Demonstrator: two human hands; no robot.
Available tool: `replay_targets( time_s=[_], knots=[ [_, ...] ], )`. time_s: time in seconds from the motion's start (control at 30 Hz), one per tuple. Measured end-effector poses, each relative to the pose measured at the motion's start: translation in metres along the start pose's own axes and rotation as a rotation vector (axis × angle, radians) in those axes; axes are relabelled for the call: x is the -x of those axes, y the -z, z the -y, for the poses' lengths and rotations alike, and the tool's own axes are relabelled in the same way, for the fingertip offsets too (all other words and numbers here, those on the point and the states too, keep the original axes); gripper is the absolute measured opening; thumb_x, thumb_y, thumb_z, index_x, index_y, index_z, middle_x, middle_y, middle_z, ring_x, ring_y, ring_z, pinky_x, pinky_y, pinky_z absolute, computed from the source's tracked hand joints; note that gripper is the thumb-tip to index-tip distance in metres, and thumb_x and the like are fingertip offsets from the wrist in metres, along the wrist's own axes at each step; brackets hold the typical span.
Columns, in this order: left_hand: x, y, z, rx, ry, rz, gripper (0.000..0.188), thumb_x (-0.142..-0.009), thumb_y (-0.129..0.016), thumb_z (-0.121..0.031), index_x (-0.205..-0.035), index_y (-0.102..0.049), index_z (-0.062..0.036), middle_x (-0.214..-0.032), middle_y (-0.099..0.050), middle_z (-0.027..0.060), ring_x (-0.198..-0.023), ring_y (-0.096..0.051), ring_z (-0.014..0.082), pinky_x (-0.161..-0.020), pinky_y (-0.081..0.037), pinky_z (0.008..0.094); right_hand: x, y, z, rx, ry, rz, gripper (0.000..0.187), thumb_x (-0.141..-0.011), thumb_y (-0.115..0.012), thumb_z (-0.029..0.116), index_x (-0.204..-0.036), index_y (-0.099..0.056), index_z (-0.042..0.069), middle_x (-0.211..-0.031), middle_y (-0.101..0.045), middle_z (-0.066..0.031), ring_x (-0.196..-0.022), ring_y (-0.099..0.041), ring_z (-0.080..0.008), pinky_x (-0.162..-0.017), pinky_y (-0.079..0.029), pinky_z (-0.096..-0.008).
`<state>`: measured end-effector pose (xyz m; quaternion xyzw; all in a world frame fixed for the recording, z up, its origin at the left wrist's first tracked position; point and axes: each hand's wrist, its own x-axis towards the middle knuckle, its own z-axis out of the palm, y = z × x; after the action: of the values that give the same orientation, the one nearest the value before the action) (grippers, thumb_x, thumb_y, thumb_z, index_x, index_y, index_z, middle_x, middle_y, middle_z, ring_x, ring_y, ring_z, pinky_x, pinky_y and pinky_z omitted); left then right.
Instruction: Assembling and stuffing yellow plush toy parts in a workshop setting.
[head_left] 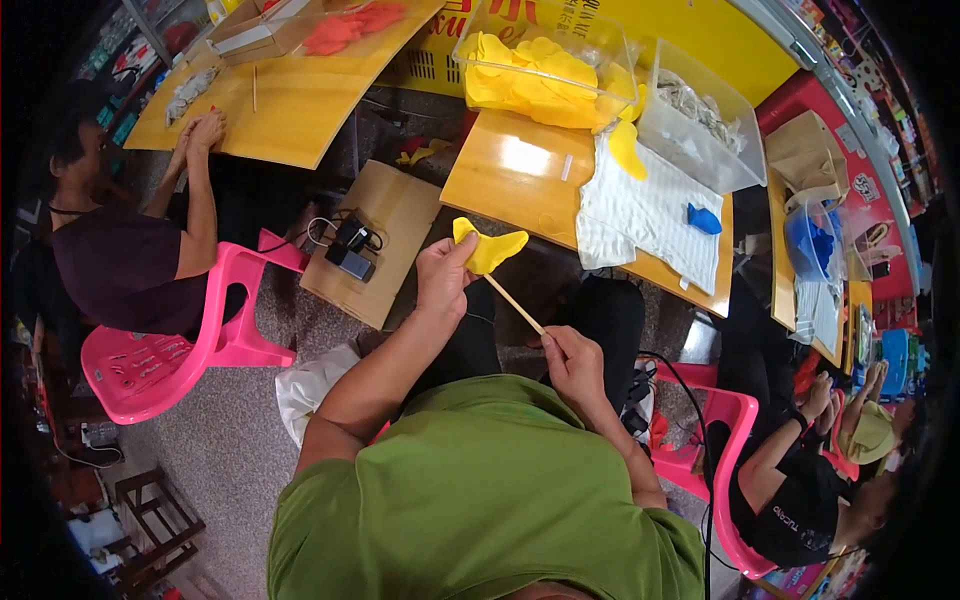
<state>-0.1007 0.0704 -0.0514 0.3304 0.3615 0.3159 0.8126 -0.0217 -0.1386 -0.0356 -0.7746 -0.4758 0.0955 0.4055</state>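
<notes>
My left hand (443, 283) pinches a small yellow fabric piece (495, 251) between thumb and fingers, in front of my lap. From the lower right, a thin wooden stick (516, 304) runs up to that piece; its far end meets or enters the fabric, and I cannot tell which. Gripping the stick's near end is my right hand (575, 368), fingers closed. Beyond my hands, a wooden table (498, 160) carries a clear bin (623, 48) heaped with yellow fabric pieces (545, 80). A blue fabric piece (703, 219) lies on a striped white cloth (650, 225).
A second clear bin (737, 170) holds greyish material. A flattened cardboard box (385, 215) with a black device (352, 245) sits left of the table. A person (135, 240) works at the left table (290, 130); others sit at right. A black cable (708, 455) hangs by my right arm.
</notes>
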Motion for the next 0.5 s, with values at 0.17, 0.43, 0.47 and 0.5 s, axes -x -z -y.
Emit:
replay_targets(
  time_s=[0.17,0.43,0.47,0.5],
  knots=[
    [0.0016,0.0006,0.0004,0.001,0.008,-0.008,0.019,-0.086,-0.065,-0.018,-0.094,-0.060,-0.0014,-0.088,-0.066,0.0082,-0.073,-0.066,0.0156,-0.062,-0.054,0.0286,-0.0031,0.0048,0.0070,-0.035,-0.048,0.006,0.009,-0.084,-0.059,0.011,-0.089,-0.062,0.004,-0.076,-0.061,-0.0136,-0.062,-0.060,-0.0320,-0.052,-0.046,-0.0382],
    [0.0002,0.0046,-0.0001,0.037,0.003,-0.004,0.016,-0.086,-0.065,-0.017,-0.092,-0.060,-0.0029,-0.088,-0.066,0.0086,-0.071,-0.066,0.0158,-0.061,-0.054,0.0276,-0.0001,0.0039,0.0058,-0.002,-0.050,0.033,0.011,-0.084,-0.058,0.012,-0.088,-0.062,0.003,-0.076,-0.061,-0.0146,-0.064,-0.060,-0.0334,-0.054,-0.047,-0.0390],
    [-0.0003,0.0050,0.0003,0.032,0.004,-0.002,0.016,-0.086,-0.065,-0.017,-0.092,-0.061,-0.0030,-0.087,-0.066,0.0084,-0.071,-0.066,0.0158,-0.061,-0.054,0.0277,-0.0003,0.0040,0.0058,-0.001,-0.050,0.033,0.011,-0.084,-0.058,0.012,-0.088,-0.062,0.003,-0.076,-0.061,-0.0146,-0.064,-0.060,-0.0334,-0.054,-0.047,-0.0390],
    [-0.0006,0.0053,0.0007,0.028,0.005,0.000,0.015,-0.086,-0.065,-0.017,-0.091,-0.061,-0.0030,-0.087,-0.066,0.0082,-0.071,-0.066,0.0158,-0.061,-0.054,0.0277,-0.0005,0.0039,0.0055,0.007,-0.045,0.033,0.011,-0.084,-0.058,0.012,-0.089,-0.062,0.002,-0.076,-0.061,-0.0146,-0.064,-0.060,-0.0335,-0.054,-0.047,-0.0391]
  ],
)
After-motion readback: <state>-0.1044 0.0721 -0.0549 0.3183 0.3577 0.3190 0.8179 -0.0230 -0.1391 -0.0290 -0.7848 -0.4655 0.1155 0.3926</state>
